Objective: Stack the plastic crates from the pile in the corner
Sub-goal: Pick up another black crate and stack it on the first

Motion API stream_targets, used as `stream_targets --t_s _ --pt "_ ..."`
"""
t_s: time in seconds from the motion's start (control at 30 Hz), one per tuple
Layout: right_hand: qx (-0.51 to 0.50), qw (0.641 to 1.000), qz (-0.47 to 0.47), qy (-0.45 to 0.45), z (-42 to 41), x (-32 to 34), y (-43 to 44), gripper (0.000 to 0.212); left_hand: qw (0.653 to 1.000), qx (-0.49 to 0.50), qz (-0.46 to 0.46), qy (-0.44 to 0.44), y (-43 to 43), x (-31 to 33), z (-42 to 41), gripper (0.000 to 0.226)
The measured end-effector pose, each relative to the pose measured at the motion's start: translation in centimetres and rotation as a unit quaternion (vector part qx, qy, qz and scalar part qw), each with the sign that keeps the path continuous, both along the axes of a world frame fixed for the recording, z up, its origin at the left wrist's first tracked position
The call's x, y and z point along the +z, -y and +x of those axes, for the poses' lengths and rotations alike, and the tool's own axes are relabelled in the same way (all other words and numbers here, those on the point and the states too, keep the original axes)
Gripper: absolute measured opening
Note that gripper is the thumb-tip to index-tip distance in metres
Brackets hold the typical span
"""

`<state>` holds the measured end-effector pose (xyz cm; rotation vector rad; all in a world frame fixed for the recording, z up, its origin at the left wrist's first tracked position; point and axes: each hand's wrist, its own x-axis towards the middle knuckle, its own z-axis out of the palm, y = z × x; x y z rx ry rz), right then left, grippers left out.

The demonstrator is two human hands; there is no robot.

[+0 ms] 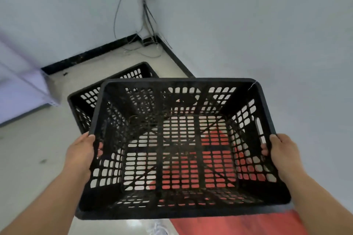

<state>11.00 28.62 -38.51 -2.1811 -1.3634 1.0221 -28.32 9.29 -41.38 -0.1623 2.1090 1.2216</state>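
Observation:
I hold a black perforated plastic crate (179,208) in the air, its open top facing me. My left hand (81,155) grips its left rim and my right hand (280,153) grips its right rim, fingers hooked through the side holes. Behind and below it, a second black crate (84,99) stands upright on the floor near the room corner, partly hidden by the held crate.
Two pale walls meet at a corner (150,38) with black skirting and loose cables hanging down. A lilac panel (21,89) leans at the left. The floor is pale grey. Red clothing (238,223) and a white shoe (158,229) show under the crate.

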Motion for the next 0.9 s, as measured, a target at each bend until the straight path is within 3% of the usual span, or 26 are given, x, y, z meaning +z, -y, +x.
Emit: stream_targets --t_s 0.43,0.9 --pt "0.142 0.989 0.045 -0.008 -21.8 3.1 -7.4 0.019 0.991 0.133 0.013 -0.014 1.2 4.0 -14.4 0.030" --pt "0.274 0.960 0.052 -0.037 -36.3 -0.7 -16.8 0.026 0.971 0.236 -0.011 -0.043 -1.3 1.8 -20.7 0.022"
